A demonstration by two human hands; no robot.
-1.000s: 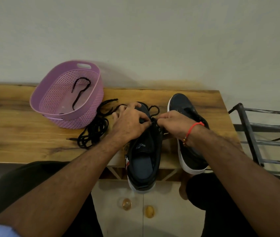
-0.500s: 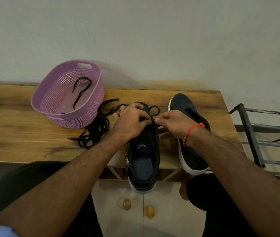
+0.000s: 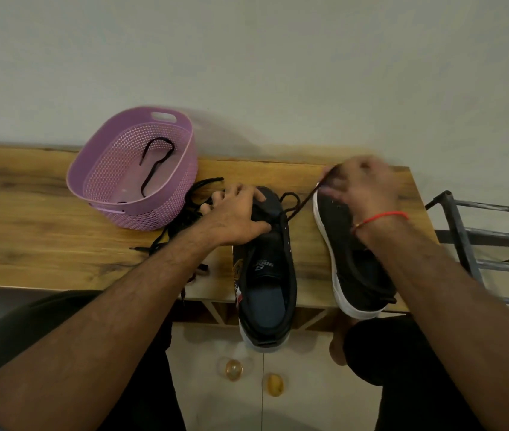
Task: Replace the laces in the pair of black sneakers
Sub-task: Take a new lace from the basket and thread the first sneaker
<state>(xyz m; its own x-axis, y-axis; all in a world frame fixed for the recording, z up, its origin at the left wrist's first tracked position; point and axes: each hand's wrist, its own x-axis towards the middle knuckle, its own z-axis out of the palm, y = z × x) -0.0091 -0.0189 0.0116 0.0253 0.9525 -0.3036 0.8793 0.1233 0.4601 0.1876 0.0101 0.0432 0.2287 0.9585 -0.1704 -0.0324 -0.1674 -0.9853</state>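
Two black sneakers are seen right of the purple basket: the near sneaker is pressed down by the left hand, fingers spread flat, while its lace is pinched taut by the right hand over the far sneaker.

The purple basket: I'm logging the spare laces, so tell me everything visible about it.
The purple basket is an oval tub of what looks like plastic, with perforated lattice walls, a solid smooth rim and a slot handle at its far end. It sits on the wooden table, tipped toward the camera. Inside lies one curved black lace. A loose bundle of black laces lies against its near right wall.
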